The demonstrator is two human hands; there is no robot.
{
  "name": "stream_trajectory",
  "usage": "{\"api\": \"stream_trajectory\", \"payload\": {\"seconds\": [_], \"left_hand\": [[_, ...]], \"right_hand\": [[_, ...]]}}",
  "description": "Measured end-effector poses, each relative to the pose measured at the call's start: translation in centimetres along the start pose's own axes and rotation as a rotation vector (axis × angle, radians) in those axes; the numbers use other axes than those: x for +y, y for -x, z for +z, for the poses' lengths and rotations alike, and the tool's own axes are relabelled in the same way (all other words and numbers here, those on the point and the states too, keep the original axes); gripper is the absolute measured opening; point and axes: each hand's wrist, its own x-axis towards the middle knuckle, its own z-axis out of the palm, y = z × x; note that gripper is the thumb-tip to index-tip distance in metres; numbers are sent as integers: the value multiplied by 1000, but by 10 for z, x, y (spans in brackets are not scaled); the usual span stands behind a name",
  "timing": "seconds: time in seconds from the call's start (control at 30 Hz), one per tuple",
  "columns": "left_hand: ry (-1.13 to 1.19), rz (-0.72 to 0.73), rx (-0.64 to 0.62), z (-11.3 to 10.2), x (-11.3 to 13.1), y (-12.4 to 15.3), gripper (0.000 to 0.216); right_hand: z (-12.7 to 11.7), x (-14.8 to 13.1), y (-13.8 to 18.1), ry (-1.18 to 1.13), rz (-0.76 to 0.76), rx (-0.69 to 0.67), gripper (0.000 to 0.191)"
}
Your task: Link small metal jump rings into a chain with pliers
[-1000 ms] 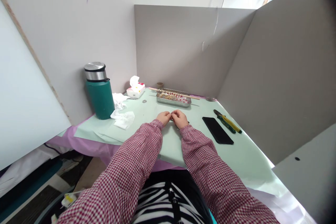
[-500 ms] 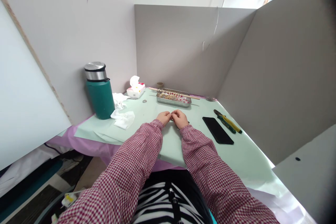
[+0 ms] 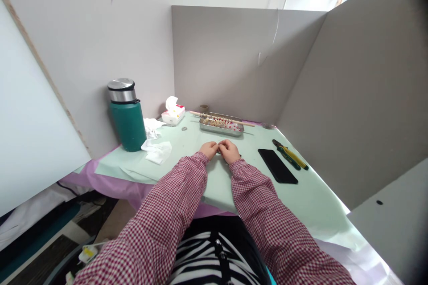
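Observation:
My left hand and my right hand rest on the pale green table, fingertips pinched together and meeting at the middle. Something tiny is held between them; I cannot make it out. Both sleeves are red-and-white checked. Just beyond the hands stands a metal tray filled with small red, white and brownish beads. A thin wooden stick lies behind the tray.
A green flask with a steel lid stands at the left, crumpled white tissues and a tissue pack near it. A black phone and green-yellow pliers lie at the right. Grey partition boards wall in the table.

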Motion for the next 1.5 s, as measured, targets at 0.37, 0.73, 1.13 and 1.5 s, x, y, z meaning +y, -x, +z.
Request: {"api": "stream_trajectory", "payload": {"seconds": [0.37, 0.73, 1.13, 1.5], "left_hand": [[-21, -6, -6, -1, 2, 1, 25], [-27, 16, -4, 1, -3, -2, 26], [-28, 26, 2, 2, -6, -4, 27], [9, 29, -27, 2, -7, -5, 26]], "right_hand": [[1, -1, 1, -14, -10, -14, 13], [0, -1, 2, 14, -19, -16, 13], [0, -1, 1, 52, -14, -10, 14], [-1, -2, 3, 16, -30, -14, 14]]}}
